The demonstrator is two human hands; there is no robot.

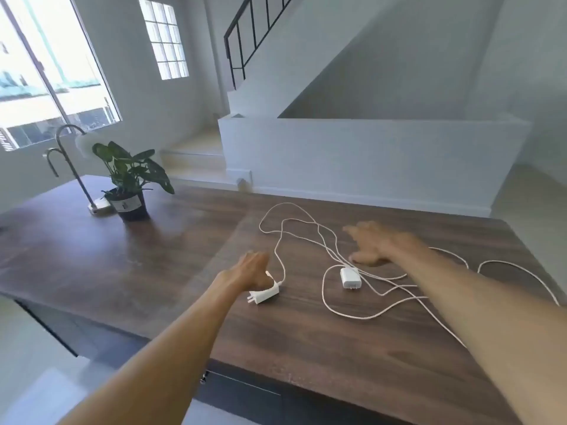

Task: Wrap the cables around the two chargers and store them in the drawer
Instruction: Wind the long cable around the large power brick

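Note:
Two white chargers lie on a dark wooden counter (337, 363). My left hand (253, 271) grips the left charger (264, 295) from above, its prongs pointing toward me. The second charger (349, 277) lies flat a little to the right, untouched. My right hand (374, 243), blurred, hovers with fingers spread just beyond that charger, over the tangled white cables (306, 234). The cables loop loosely across the counter from both chargers, and one strand (521, 271) runs off to the right behind my right forearm. A dark drawer front (242, 397) sits under the counter's near edge, closed.
A potted plant (130, 182) and a curved metal lamp (73, 167) stand at the counter's far left. Beyond the counter are a low white wall (368, 154), steps and a staircase. The counter's near edge runs diagonally below my arms.

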